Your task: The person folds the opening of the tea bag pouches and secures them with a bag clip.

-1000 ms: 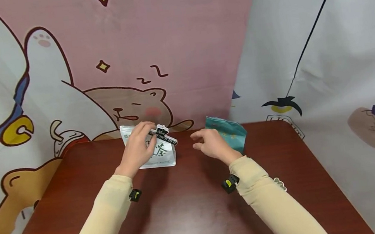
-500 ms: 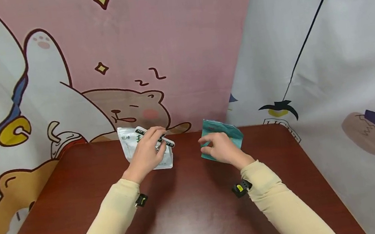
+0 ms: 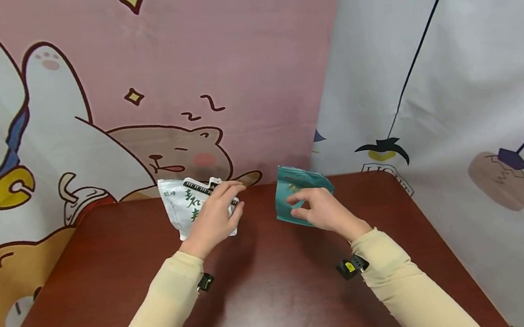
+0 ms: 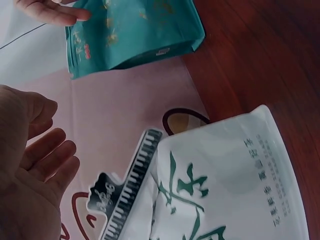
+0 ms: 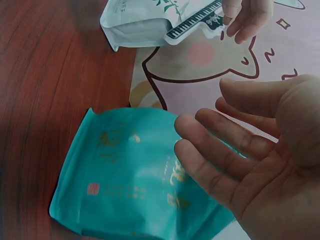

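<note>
A white pouch with green lettering (image 3: 176, 204) stands toward the back left of the table. A black-and-white bag clip printed like piano keys (image 4: 132, 185) sits along the pouch's top edge. My left hand (image 3: 215, 218) is in front of the pouch, partly covering it in the head view; the left wrist view shows its fingers loosely bent and apart from the clip. To the right stands a teal pouch with gold print (image 3: 289, 187). My right hand (image 3: 324, 210) hovers before it, fingers spread and relaxed, holding nothing, overlapping the pouch in the right wrist view.
Both pouches stand near the back edge of the reddish-brown table (image 3: 267, 283), with a gap between them. Behind the table hangs a cartoon-printed cloth (image 3: 251, 77). Each wrist wears a small black device.
My left fingers have come off the clip, and that hand has shifted right. My right hand has moved right, across the teal pouch's front. The clip stays on the white pouch.
</note>
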`<move>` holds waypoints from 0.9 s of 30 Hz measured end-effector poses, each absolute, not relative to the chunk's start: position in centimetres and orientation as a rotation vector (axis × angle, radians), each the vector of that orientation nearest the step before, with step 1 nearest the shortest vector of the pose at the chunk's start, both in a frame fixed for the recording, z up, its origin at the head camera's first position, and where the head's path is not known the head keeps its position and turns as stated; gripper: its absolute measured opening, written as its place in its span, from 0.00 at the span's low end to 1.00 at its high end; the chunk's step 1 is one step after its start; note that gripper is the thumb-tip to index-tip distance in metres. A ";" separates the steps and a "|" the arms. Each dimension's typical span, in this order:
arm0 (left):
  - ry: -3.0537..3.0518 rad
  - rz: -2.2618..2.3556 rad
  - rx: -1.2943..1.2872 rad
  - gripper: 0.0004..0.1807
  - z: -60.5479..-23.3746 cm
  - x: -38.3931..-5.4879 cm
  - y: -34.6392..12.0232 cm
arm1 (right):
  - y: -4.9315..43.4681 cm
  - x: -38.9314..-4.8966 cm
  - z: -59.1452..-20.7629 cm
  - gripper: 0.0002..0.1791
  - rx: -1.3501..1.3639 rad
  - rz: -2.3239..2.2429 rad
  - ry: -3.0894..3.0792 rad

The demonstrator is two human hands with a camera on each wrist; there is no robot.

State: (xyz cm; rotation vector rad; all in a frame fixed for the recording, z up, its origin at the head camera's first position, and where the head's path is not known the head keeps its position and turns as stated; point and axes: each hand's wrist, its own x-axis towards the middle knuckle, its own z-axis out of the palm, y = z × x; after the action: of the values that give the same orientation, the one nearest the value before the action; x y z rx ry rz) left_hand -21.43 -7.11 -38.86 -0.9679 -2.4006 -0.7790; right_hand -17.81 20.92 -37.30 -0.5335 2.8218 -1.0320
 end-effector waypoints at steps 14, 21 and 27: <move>-2.411 -0.776 -1.003 0.18 -39.0 -22.0 -4.1 | 22.8 -16.4 -38.5 0.20 -0.505 -1.103 2.884; -2.403 -0.811 -1.018 0.18 -39.4 -22.5 -2.8 | 23.4 -16.1 -39.5 0.19 -0.459 -1.122 2.970; -2.428 -0.798 -0.990 0.20 -38.9 -23.2 -1.8 | 24.0 -16.2 -39.6 0.17 -0.436 -1.207 3.047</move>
State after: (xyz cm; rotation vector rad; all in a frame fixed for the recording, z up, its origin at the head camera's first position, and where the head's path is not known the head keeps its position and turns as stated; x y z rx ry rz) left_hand -23.24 -1.81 -38.86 -0.9902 -2.4283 -0.7985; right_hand -16.16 23.95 -39.59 -0.4365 3.0472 -1.2072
